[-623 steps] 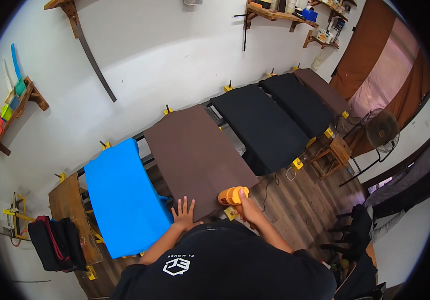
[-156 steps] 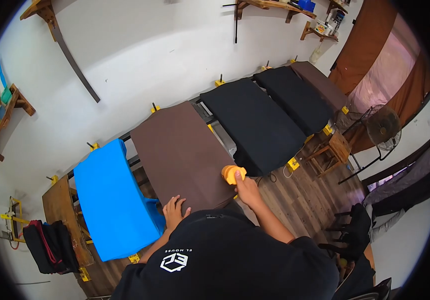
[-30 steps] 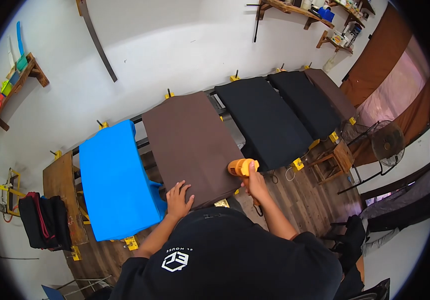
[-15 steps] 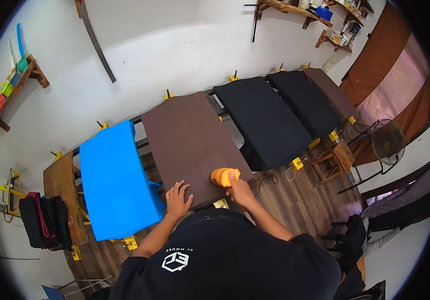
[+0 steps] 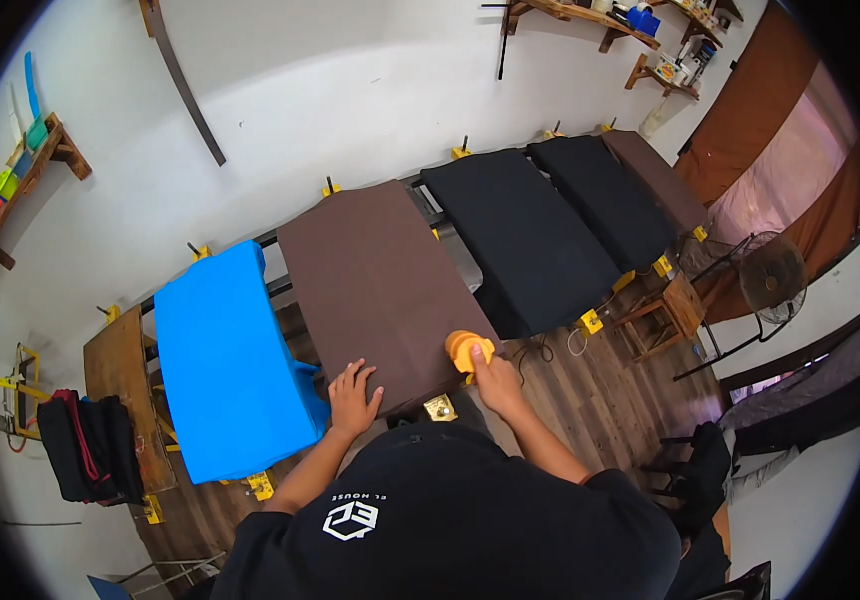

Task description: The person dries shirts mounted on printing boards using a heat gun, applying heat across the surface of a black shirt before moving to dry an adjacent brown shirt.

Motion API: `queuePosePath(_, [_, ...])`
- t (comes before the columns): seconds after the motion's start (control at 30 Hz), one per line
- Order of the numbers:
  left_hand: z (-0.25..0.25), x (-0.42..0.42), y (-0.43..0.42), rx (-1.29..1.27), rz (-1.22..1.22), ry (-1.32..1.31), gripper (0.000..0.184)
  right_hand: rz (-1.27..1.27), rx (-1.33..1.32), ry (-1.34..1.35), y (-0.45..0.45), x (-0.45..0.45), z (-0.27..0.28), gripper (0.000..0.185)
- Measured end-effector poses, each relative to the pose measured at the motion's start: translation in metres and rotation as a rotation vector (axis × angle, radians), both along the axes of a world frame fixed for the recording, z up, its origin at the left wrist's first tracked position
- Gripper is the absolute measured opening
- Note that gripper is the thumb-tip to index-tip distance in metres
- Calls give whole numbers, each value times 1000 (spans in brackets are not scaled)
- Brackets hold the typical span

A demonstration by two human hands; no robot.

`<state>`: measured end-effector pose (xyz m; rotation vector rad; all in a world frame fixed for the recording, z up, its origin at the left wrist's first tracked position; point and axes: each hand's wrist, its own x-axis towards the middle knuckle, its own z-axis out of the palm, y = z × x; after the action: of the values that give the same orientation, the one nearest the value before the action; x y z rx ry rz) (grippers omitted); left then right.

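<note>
A brown garment (image 5: pixel 380 280) lies stretched flat over a board in front of me. My left hand (image 5: pixel 355 397) rests on its near left corner, fingers spread and holding nothing. At the near right edge, my right hand (image 5: pixel 496 385) grips an orange-yellow handheld tool (image 5: pixel 467 350) with a rounded, ridged head. The fingers wrap its handle and the thumb lies on top. The tool's underside is hidden, so I cannot tell its exact kind or whether it touches the fabric.
A blue garment (image 5: pixel 220 370) covers the board to the left, beside a bare wooden board (image 5: pixel 118 385). Black garments (image 5: pixel 525 245) cover boards to the right. A wooden stool (image 5: pixel 665 315) and a fan (image 5: pixel 772 278) stand further right. Yellow clamps (image 5: pixel 440 408) edge the boards.
My right hand has moved the orange-yellow tool right and slightly nearer the garment's right edge. My left hand stays at the near left corner. The view has shifted slightly.
</note>
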<state>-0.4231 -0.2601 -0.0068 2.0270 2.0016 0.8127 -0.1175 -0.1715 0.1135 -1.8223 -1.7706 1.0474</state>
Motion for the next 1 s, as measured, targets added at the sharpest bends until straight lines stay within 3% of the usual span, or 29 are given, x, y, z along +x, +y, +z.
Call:
queuePosePath(0.07, [1,1,-1,4,-4,-4,49,10,-195,175,-3,-9,-1,97])
queuePosePath(0.13, [3,0,0,11,-4,-5,49,114,61,40,-13,-27,-2,98])
queuePosePath(0.2, [3,1,-1,3,-2,-5,49,174,111,47,-18,-29,-13,93])
queuePosePath(0.27, [4,2,-1,2,1,1,49,157,-149,182,-16,-28,-15,93])
queuePosePath(0.37, [4,2,-1,2,8,7,49,157,-166,104,-14,-22,-2,94])
queuePosePath(0.4, [3,2,-1,7,11,6,49,-45,-372,267,-14,-23,12,99])
queuePosePath(0.47, [5,3,-2,9,7,10,49,-77,-267,237,-12,-10,17,101])
queuePosePath(0.5, [6,2,-1,10,7,16,49,-39,-72,106,-8,0,-5,100])
queuePosePath(0.63, [4,2,-1,17,5,7,49,-196,-192,181,-4,12,15,98])
queuePosePath(0.7, [5,2,-1,27,5,11,49,-91,-4,-32,-5,15,10,96])
queuePosePath(0.8, [5,2,-1,33,6,3,50,-22,-114,49,-12,6,10,95])
queuePosePath(0.83, [6,3,0,34,2,2,50,110,-15,-110,-17,-4,15,95])
queuePosePath(0.9, [8,3,0,28,4,-1,50,150,63,-64,-28,-16,4,92])
queuePosePath(0.93, [6,2,0,28,2,-1,50,145,-131,112,-32,-21,23,92])
queuePosePath(1.0, [4,2,0,23,3,-3,50,202,-142,46,-37,-28,30,94])
